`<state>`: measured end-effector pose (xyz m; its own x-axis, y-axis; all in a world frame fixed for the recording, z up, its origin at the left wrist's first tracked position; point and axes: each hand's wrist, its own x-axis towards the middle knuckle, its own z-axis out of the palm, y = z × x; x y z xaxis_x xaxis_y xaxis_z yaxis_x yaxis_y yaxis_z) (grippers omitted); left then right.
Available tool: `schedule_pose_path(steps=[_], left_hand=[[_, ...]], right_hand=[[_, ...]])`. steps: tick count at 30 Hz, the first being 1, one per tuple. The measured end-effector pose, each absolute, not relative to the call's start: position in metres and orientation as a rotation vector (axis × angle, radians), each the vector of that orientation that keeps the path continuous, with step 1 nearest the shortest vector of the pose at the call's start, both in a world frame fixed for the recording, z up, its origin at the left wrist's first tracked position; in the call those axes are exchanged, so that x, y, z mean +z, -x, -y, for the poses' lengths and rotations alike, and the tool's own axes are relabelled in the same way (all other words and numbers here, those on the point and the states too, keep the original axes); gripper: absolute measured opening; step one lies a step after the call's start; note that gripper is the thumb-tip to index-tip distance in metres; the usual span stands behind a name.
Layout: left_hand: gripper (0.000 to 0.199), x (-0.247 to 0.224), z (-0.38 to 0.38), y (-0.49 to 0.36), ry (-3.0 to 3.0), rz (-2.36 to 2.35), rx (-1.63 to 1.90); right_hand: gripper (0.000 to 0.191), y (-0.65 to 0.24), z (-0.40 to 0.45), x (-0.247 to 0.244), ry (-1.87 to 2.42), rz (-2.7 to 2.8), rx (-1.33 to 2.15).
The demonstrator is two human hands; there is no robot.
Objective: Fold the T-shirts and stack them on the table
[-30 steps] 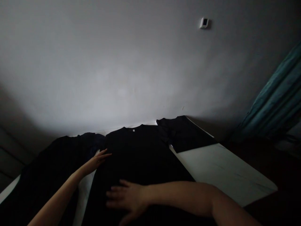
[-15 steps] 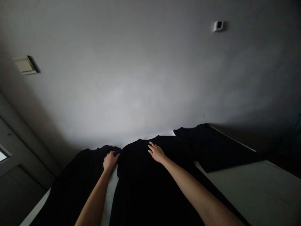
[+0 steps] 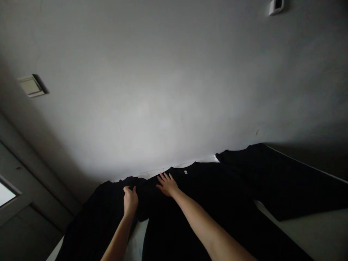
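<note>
Several black T-shirts lie side by side on a white surface point(image 3: 137, 243). My right hand point(image 3: 168, 185) rests flat on the middle T-shirt point(image 3: 174, 224), fingers spread, just left of its collar and white neck tag point(image 3: 185, 172). My left hand point(image 3: 130, 200) is curled and seems to pinch cloth at the edge where the middle T-shirt meets the left T-shirt point(image 3: 95, 224). A third black T-shirt point(image 3: 282, 185) lies to the right, partly under or against the middle one; the dim light hides the exact overlap.
A grey wall point(image 3: 152, 90) rises behind the surface, with a beige wall switch point(image 3: 32, 86) at upper left and a small white wall device point(image 3: 276, 6) at top right. A door with a bright pane point(image 3: 5, 194) stands at lower left.
My right hand has slid left across the collar, away from the tag. My left hand has curled more at the shirt edge. The view has shifted, moving the shirts rightward in the frame.
</note>
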<state>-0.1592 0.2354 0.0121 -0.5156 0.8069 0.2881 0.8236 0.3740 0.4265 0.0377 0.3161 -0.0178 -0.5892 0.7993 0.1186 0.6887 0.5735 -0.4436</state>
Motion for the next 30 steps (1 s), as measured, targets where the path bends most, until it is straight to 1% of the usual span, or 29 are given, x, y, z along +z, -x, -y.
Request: schedule_pose_path(steps=[3, 6, 8, 10, 15, 18, 22, 26, 28, 30], left_hand=[[0.034, 0.014, -0.226, 0.164, 1.496, 2.648, -0.714], [0.021, 0.014, -0.217, 0.162, 1.614, 2.662, -0.581], [0.017, 0.014, -0.212, 0.159, 1.644, 2.671, -0.531], [0.023, 0.016, -0.208, 0.157, 1.584, 2.691, -0.533], [0.045, 0.026, -0.202, 0.165, 1.398, 2.755, -0.555], [0.055, 0.025, -0.202, 0.169, 1.432, 2.849, -0.530], [0.052, 0.016, -0.204, 0.166, 1.408, 2.874, -0.592], [0.055, 0.009, -0.206, 0.162, 1.351, 2.859, -0.665], [0.048, 0.005, -0.206, 0.161, 1.365, 2.846, -0.687], [0.037, 0.002, -0.206, 0.161, 1.405, 2.832, -0.710]], right_hand=[[0.064, -0.040, -0.314, -0.025, 1.277, 2.471, 0.476], [0.065, -0.043, -0.311, -0.023, 1.321, 2.444, 0.469], [0.067, -0.042, -0.309, -0.021, 1.338, 2.440, 0.473], [0.068, -0.041, -0.309, -0.019, 1.355, 2.454, 0.469], [0.071, -0.039, -0.309, -0.018, 1.367, 2.473, 0.452], [0.065, -0.040, -0.309, -0.020, 1.349, 2.457, 0.429], [0.053, -0.040, -0.308, -0.022, 1.335, 2.439, 0.427], [0.050, -0.039, -0.309, -0.023, 1.339, 2.432, 0.409], [0.050, -0.038, -0.309, -0.024, 1.346, 2.427, 0.399], [0.050, -0.038, -0.309, -0.025, 1.352, 2.425, 0.391]])
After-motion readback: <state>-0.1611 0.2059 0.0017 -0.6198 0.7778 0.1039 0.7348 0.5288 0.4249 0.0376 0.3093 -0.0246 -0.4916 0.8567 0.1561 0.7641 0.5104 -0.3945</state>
